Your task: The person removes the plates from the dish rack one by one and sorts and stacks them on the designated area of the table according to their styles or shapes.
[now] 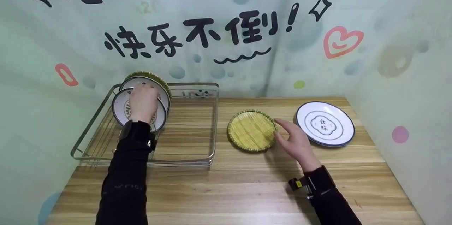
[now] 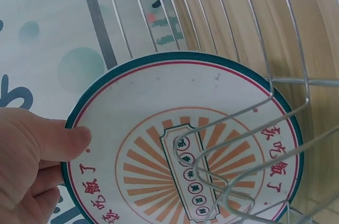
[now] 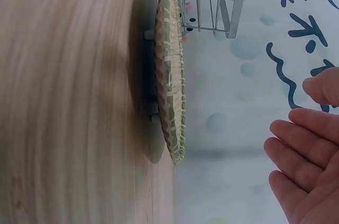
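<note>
1. The wood-grain table (image 1: 233, 196) fills the foreground.
2. On the right, the right hand (image 1: 295, 143) holds nothing; its thumb is spread away from its fingers, which point towards the woven tray (image 1: 252, 130).
3. That tray lies flat on the table, just left of the right fingers. It is round, with no long axis, and the right hand is the nearer; the right wrist view shows a gap between them.
4. Right of that hand lies a white plate with a blue rim (image 1: 323, 125); I cannot tell whether another is stacked under it.
5. On the left stands one wire rack (image 1: 183, 161). Above its left part, the left hand (image 1: 143, 101) pinches the teal-rimmed plate (image 2: 143, 160) by its edge, thumb on the face. The plate stands tilted on edge within the rack.
6. Behind it stand one more plate (image 1: 161, 91) and a second woven tray (image 1: 157, 77), making two trays and at least three plates.
7. Farthest back hangs one lettered backdrop (image 1: 247, 76).
</note>
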Demonstrator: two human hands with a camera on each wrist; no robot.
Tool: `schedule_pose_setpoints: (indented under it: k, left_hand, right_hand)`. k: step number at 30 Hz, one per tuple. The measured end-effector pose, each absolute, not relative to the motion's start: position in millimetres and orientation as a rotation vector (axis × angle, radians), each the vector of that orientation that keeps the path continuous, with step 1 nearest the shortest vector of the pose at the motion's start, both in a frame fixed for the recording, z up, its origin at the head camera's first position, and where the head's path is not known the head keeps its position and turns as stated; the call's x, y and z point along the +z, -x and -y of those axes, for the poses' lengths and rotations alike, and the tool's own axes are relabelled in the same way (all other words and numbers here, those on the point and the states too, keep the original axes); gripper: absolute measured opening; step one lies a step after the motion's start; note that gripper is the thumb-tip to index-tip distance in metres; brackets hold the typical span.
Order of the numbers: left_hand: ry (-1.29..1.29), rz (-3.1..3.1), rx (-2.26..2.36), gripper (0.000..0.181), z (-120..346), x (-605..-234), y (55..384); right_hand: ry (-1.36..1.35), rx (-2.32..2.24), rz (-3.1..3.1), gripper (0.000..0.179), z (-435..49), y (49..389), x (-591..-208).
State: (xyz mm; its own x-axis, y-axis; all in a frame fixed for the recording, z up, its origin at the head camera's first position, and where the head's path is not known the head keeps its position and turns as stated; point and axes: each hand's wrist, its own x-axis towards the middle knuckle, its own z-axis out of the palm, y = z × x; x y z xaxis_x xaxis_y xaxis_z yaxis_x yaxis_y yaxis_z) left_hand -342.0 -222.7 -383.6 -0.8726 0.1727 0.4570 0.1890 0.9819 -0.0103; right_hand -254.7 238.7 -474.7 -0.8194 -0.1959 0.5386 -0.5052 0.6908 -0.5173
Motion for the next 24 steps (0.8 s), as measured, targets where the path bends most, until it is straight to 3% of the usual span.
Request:
schedule_pose_setpoints:
  k: [24]
  left_hand:
    - [0.347, 2.622, -0.045, 0.016, 236.8, -373.6, 331.2]
  right_hand:
    - [-0.541, 0.954, 2.461, 0.042, -239.0, 253.1, -470.9]
